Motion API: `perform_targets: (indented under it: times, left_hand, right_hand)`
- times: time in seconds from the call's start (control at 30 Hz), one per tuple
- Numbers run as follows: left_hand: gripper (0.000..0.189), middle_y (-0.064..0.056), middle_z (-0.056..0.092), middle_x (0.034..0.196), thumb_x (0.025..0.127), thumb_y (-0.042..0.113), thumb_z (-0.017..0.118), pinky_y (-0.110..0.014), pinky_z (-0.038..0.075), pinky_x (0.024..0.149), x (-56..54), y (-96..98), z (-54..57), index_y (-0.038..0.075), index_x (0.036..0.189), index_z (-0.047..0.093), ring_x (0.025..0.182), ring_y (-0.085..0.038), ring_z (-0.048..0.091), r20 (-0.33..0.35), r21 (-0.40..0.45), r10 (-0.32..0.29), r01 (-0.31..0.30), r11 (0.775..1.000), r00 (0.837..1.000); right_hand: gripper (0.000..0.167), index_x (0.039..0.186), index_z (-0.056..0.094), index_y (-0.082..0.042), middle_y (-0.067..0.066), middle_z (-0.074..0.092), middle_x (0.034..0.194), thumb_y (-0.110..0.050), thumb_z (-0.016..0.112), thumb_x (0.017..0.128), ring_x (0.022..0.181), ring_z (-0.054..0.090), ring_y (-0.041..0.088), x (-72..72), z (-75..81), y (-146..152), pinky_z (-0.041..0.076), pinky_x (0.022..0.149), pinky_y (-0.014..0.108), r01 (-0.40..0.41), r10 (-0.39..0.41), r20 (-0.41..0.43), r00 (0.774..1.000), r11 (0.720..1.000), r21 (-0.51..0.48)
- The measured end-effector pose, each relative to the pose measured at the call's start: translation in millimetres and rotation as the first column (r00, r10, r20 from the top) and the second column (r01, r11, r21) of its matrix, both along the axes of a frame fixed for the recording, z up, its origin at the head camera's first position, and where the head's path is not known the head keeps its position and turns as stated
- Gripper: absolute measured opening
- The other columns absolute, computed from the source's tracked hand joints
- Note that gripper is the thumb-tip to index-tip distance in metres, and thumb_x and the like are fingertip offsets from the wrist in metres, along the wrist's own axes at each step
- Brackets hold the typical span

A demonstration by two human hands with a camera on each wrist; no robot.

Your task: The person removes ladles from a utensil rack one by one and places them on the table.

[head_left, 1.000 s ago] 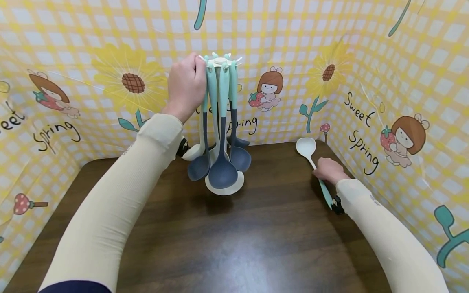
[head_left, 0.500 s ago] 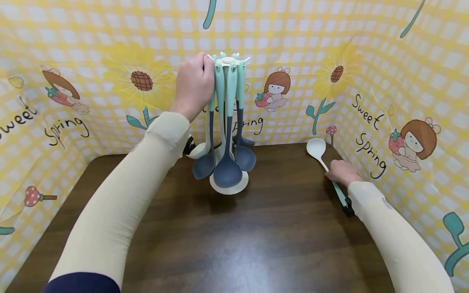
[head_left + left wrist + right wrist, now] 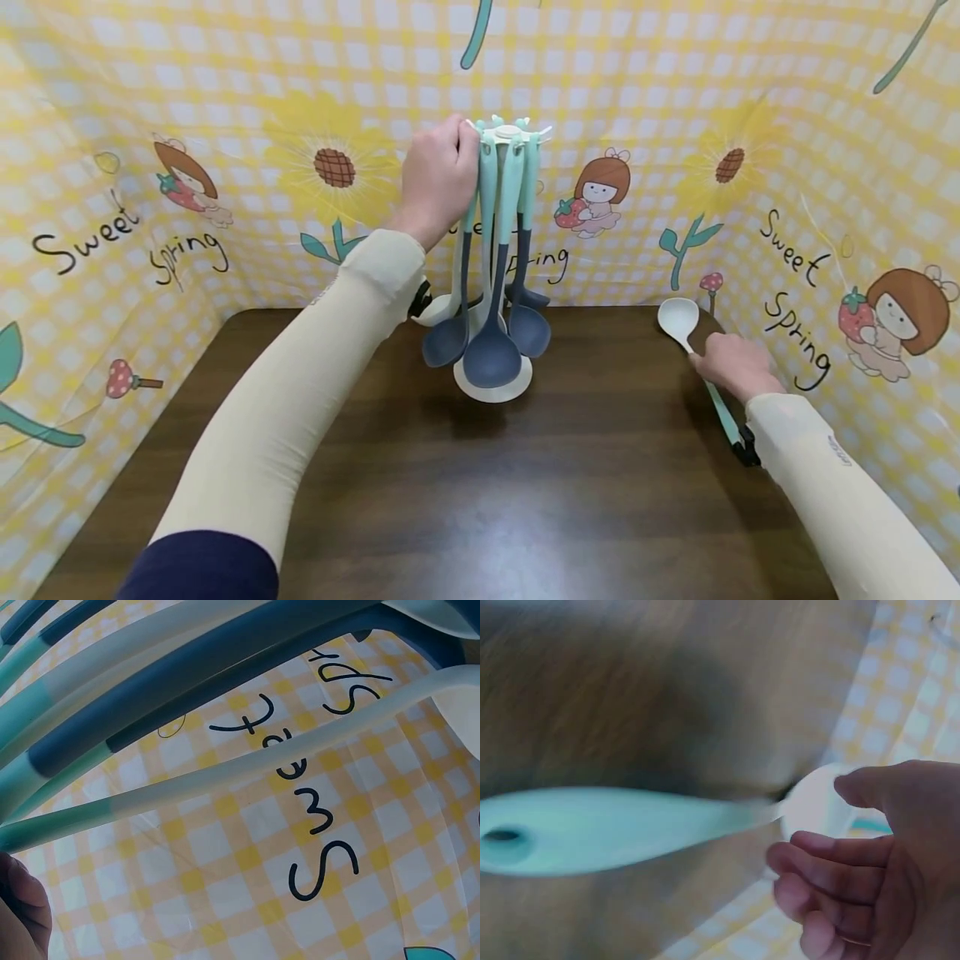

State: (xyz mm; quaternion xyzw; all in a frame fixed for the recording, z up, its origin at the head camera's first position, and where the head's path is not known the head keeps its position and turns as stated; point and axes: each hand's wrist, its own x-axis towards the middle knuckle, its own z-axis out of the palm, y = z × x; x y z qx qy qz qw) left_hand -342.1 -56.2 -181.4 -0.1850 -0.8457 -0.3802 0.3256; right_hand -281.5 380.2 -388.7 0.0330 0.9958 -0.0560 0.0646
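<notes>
Everything sits farther right in the head view than a second ago; we put this down to the camera turning, since hands, spoon and stand hold nearly the same spacing.

Nearest us, two cream sleeves (image 3: 300,367) reach in over the dark wooden table (image 3: 480,500). At the right, a white-headed spoon (image 3: 678,317) appears to lie on the table, head pointing away, its mint-green handle (image 3: 607,829) toward us. We judge that a pinch on the shaft close to the head serves best, leaving the handle's end hole free. Pose of the right hand (image 3: 733,365): thumb apart from loosely bent fingers beside the shaft. We see no grasp; fingertip contact we cannot tell.

Farther in, the utensil stand (image 3: 507,132) is upright, hung with utensils including a front blue-grey ladle (image 3: 492,358). With arm extended, our left hand (image 3: 441,173) grips its hooked top; whether a handle is caught too is hidden. Light, steady pressure there should prevent tipping. Behind hangs yellow gingham cloth (image 3: 247,50).
</notes>
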Motion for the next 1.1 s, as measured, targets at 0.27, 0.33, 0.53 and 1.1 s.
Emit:
perform_targets:
  times: [0.27,0.33,0.53,1.1]
  left_hand:
    - [0.038,-0.004,0.04,0.064,0.107,0.029,0.029,-0.026,0.031,0.052,-1.1,-0.2,-0.8,0.015,0.074,0.042,0.056,-0.019,0.041,-0.008,0.012,0.029,-0.029,0.999,1.0]
    - [0.038,-0.004,0.04,0.064,0.107,0.03,0.028,-0.026,0.032,0.052,-1.4,-0.5,-1.1,0.015,0.074,0.043,0.056,-0.019,0.041,-0.003,0.012,0.027,-0.027,1.0,1.0]
    - [0.039,-0.003,0.04,0.063,0.107,0.031,0.028,-0.027,0.033,0.052,-0.2,0.4,0.2,0.015,0.075,0.044,0.055,-0.02,0.042,0.007,0.016,0.021,-0.021,1.0,1.0]
    - [0.038,-0.002,0.04,0.063,0.107,0.029,0.029,-0.026,0.032,0.051,-0.4,5.3,0.1,0.016,0.074,0.043,0.054,-0.017,0.04,0.007,0.018,0.021,-0.021,1.0,1.0]
  right_hand:
    - [0.046,0.056,0.043,-0.018,0.001,0.044,0.052,-0.036,0.052,0.097,0.05,0.045,0.023,1.4,21.5,-74,0.035,0.044,0.041,-0.131,0.138,-0.264,0.955,0.99,0.042]
    - [0.044,0.058,0.043,-0.018,-0.001,0.042,0.051,-0.035,0.053,0.098,0.049,0.042,0.02,2.2,27.0,-94,0.033,0.043,0.038,-0.182,0.189,-0.299,0.935,0.982,0.053]
    - [0.034,0.075,0.063,-0.016,-0.001,0.058,0.06,-0.04,0.055,0.099,0.053,0.054,0.02,3.8,49.3,-151,0.041,0.046,0.038,-0.307,0.294,-0.393,0.871,0.951,0.031]
    - [0.035,0.116,0.064,-0.013,-0.002,0.065,0.071,-0.043,0.057,0.101,0.058,0.06,0.016,-11.7,78.8,-233,0.046,0.05,0.036,-0.444,0.342,-0.491,0.801,0.89,-0.104]
